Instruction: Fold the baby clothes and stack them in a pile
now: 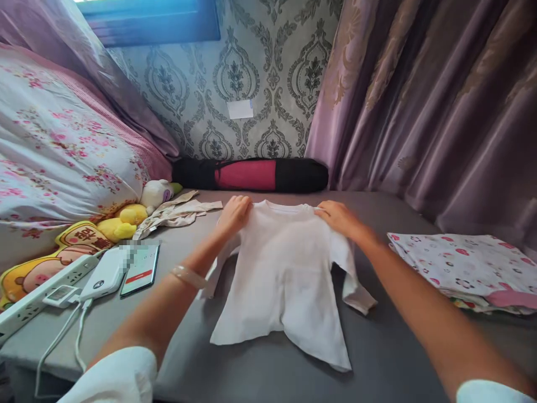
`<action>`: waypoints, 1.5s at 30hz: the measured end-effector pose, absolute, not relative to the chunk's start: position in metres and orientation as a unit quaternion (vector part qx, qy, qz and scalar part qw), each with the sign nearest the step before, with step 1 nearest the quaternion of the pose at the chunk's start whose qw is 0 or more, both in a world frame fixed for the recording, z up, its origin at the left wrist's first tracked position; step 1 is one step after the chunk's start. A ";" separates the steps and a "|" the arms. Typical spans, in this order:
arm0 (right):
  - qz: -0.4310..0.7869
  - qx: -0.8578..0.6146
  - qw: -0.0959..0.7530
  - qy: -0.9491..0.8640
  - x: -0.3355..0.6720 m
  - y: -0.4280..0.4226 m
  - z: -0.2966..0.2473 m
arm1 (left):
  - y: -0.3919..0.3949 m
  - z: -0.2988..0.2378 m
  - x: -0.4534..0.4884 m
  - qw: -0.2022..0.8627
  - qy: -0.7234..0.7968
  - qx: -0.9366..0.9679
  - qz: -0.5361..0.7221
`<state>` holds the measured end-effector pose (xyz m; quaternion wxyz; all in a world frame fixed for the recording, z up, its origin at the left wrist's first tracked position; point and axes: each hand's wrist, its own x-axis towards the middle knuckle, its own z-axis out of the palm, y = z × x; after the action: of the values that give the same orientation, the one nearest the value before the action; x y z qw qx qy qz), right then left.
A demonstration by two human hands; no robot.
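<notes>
A small white long-sleeved shirt (285,268) is spread on the grey bed surface, its neckline away from me and its hem towards me. My left hand (237,214) grips the shirt at its left shoulder, fingers closed on the cloth. At the opposite shoulder, my right hand (335,216) is closed on the fabric too. Both sleeves hang down at the sides, the left one partly hidden behind my forearm. The hem lies uneven, with a fold near its middle.
A folded patterned cloth stack (465,266) lies on the right. Leftward are a phone (141,271), a white power bank (103,277) with cables, a power strip (46,291), plush toys (121,223) and a crumpled pale garment (176,215). Behind lies a black-and-pink roll bag (247,174).
</notes>
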<state>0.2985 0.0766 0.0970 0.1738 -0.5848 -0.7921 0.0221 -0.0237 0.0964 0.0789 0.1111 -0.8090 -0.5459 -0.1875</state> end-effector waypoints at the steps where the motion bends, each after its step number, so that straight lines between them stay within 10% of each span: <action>1: 0.014 -0.610 0.153 -0.778 0.294 0.080 0.078 | 0.103 0.058 -0.019 0.102 -0.564 -0.801 -0.170; 11: 0.039 -0.623 0.027 -0.780 0.284 0.109 0.004 | 0.127 -0.021 -0.004 0.009 -0.610 -0.790 -0.058; 34: -0.023 -0.584 0.078 -0.807 0.260 0.159 -0.018 | 0.174 -0.034 0.008 0.075 -0.586 -0.799 -0.112; 45: 0.204 -0.711 0.172 -0.650 0.302 0.152 -0.008 | 0.168 -0.015 -0.036 -0.134 -0.727 -0.666 -0.095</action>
<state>0.3022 0.1524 -0.0079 0.1720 -0.7113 -0.6501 0.2044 -0.0363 0.1679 -0.0146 -0.1340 -0.6665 -0.7272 -0.0950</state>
